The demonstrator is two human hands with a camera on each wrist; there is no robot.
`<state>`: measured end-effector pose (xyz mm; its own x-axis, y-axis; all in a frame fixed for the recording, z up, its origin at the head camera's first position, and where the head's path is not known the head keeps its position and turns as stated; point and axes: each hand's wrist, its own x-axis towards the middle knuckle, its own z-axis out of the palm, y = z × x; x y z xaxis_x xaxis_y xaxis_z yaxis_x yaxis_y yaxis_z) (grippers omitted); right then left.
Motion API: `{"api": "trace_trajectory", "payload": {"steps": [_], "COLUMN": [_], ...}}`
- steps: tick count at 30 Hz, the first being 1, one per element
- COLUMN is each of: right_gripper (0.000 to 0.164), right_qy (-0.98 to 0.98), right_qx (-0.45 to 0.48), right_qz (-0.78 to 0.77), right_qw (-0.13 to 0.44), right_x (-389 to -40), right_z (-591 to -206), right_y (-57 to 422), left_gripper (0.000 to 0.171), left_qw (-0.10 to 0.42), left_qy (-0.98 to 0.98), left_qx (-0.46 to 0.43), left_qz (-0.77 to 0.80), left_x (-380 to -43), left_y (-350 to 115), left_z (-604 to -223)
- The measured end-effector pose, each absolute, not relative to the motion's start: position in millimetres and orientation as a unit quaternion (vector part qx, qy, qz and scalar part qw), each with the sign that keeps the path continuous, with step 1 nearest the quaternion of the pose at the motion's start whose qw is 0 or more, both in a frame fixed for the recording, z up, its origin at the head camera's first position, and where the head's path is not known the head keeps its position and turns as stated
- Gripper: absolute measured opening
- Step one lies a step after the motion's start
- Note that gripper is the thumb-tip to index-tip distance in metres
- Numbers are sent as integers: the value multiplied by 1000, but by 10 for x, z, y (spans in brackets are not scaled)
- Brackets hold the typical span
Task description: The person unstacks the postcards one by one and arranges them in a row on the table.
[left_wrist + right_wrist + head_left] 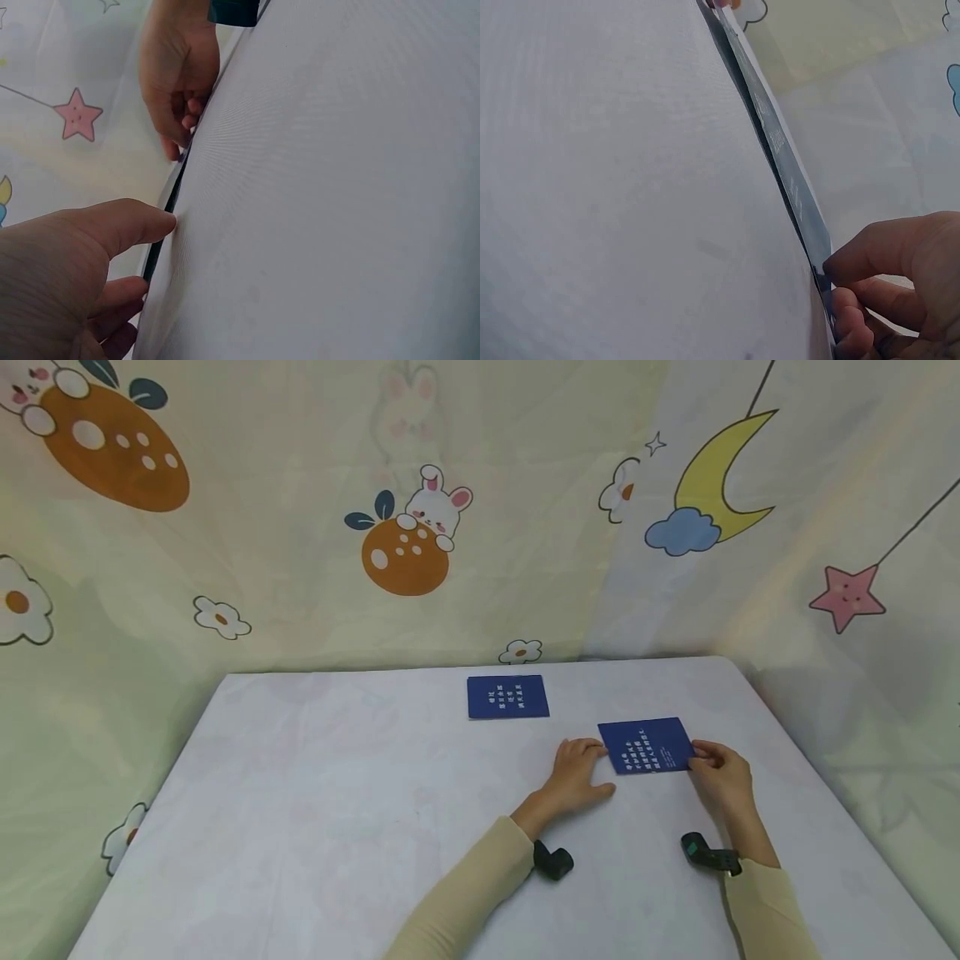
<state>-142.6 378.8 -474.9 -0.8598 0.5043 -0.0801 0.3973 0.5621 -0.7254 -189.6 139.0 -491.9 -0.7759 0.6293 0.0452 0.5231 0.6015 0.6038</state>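
Note:
A dark blue card (647, 747) with white lettering lies on the right part of the white table, turned slightly. My right hand (726, 781) pinches its right edge between thumb and fingers; the thumb (855, 259) meets the card's corner in the right wrist view. On the opposite side, my left hand (573, 781) has its fingertips right at the card's left edge, thumb held apart over the tabletop. Edge-on, the card (780, 161) shows as a thin strip close over the table. A second blue card (508, 697), also lettered in white, lies farther back to the left, away from both hands.
The white table (300, 810) ends at a back edge just behind the second card. Cloth with printed rabbits, flowers, a moon and a star (848, 597) hangs around it. A black wrist camera (553, 862) sits at the left wrist, another (708, 853) at the right.

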Motion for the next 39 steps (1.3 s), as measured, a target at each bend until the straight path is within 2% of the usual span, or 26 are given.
{"api": "trace_trajectory", "payload": {"steps": [9, 17, 29, 35, 39], "right_gripper": [43, 39, 31, 32, 30], "right_qy": [-875, -842, -811, -806, -804], "right_qx": [-260, -288, -281, -282, -278], "right_qz": [401, 431, 475, 486, 492], "right_qw": [77, 146, 193, 188, 184], "right_x": [-1414, -1391, -1381, -1402, -1426], "right_z": [-4727, -4747, -4736, -4675, -4649], "right_y": [3776, 3767, 3657, 3537, 3459], "left_gripper": [57, 50, 45, 44, 40], "left_qw": [86, 92, 87, 81, 95], "left_qy": [891, 880, 863, 860, 849], "left_qx": [329, 344, 378, 387, 380], "left_qz": [300, 315, 323, 324, 355], "left_x": [-1861, -1854, -1795, -1798, -1796], "left_y": [1357, 1262, 1084, 1002, 935], "left_z": [-4885, -4876, -4947, -4943, -4924]}}
